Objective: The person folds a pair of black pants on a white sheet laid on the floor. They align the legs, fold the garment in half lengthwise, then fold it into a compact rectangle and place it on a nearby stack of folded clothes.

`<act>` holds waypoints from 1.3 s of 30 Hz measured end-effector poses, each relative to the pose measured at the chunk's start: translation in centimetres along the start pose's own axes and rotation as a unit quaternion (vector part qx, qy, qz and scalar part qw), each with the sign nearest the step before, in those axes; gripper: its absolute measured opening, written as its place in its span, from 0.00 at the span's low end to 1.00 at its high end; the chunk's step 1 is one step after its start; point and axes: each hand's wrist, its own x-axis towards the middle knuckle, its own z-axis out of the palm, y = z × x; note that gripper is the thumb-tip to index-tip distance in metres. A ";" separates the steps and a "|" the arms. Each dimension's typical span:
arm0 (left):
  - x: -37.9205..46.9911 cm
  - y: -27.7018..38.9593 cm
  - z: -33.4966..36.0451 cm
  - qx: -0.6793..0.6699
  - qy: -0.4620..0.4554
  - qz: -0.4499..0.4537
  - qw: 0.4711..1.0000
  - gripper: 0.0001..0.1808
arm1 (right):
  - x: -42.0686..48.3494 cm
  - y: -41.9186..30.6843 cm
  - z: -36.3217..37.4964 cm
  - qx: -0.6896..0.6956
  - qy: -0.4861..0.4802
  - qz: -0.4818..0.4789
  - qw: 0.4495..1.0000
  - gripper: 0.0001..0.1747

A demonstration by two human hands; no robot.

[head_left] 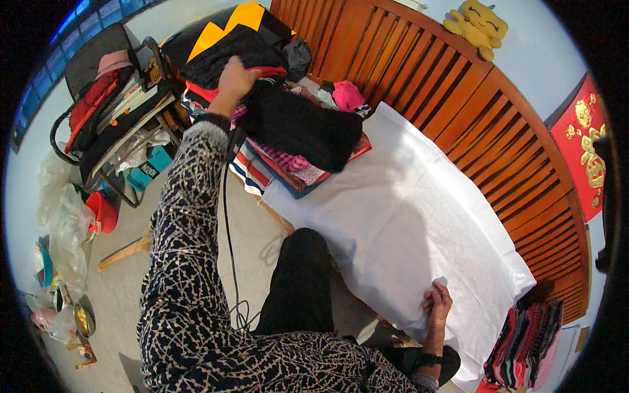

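My left hand (238, 81) is stretched out to a thick black garment with red edging (216, 51), its fingers closed on the cloth and partly hidden in it. Just below it, a folded black garment (309, 125) lies on a stack of folded clothes (295, 169), with pink checked, red and blue layers showing. White sheeting (393, 216) spreads from the stack towards my right. Over its near edge is my right hand (437, 300), fingers curled in, with nothing visible in them.
A slatted wooden headboard or rail (442, 93) runs along the far side. Several garments (523, 344) stand in a row at the lower right. On the left, a chair (128, 123) bears clothes and a pink hat (114, 63). A black cable (227, 221) hangs beside my left arm.
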 end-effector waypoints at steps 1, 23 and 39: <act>-0.5 -1.5 0.5 -0.002 0.049 -0.035 0.998 0.26 | 0.0 -0.1 0.1 -0.003 0.002 0.000 1.000 0.15; -13.8 -5.0 5.4 -0.234 -0.062 -0.347 0.906 0.42 | 0.3 1.0 -0.4 0.011 -0.007 -0.010 1.000 0.14; -13.8 1.0 5.0 -0.145 -0.005 -0.257 0.955 0.56 | -0.1 0.4 0.1 0.021 -0.007 -0.010 1.000 0.13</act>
